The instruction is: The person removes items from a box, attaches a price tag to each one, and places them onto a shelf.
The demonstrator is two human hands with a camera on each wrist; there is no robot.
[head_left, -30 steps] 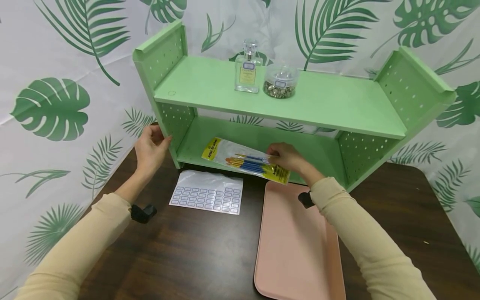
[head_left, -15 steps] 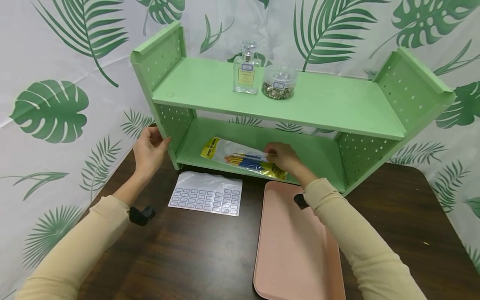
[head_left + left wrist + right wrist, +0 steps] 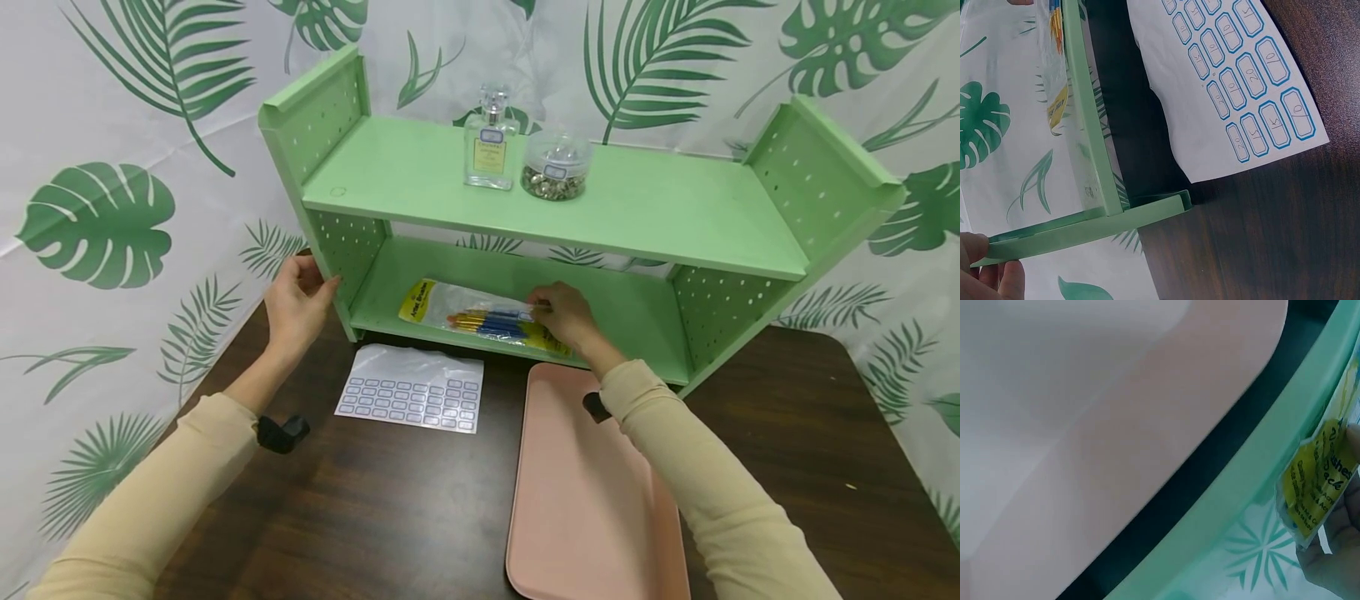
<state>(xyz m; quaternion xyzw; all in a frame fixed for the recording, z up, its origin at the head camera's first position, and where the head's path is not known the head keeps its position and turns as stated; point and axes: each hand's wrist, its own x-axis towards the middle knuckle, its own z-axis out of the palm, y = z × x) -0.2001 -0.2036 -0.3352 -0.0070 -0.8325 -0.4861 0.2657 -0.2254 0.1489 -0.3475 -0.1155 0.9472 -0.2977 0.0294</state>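
A clear pack of artist paintbrushes [image 3: 491,323] with yellow labels lies along the front of the lower level of the green two-tier shelf [image 3: 637,225]. My right hand [image 3: 562,312] grips the pack near its right end; in the right wrist view, fingers [image 3: 1341,562] wrap its yellow-labelled end [image 3: 1313,481]. On the far left, my left hand [image 3: 298,304] holds the front edge of the shelf's side panel, thumb on one face and fingers on the other, as the left wrist view shows at the panel [image 3: 1085,231].
A perfume bottle [image 3: 489,150] and a round clear jar [image 3: 555,171] of small metallic pieces stand on the upper level. On the dark table, a sheet of blue-bordered labels [image 3: 408,392] and a pink tray [image 3: 592,500] lie before the shelf.
My right hand has eased the pack's right end back, from overhanging the front edge toward the lower shelf. The left hand stays on the side panel.
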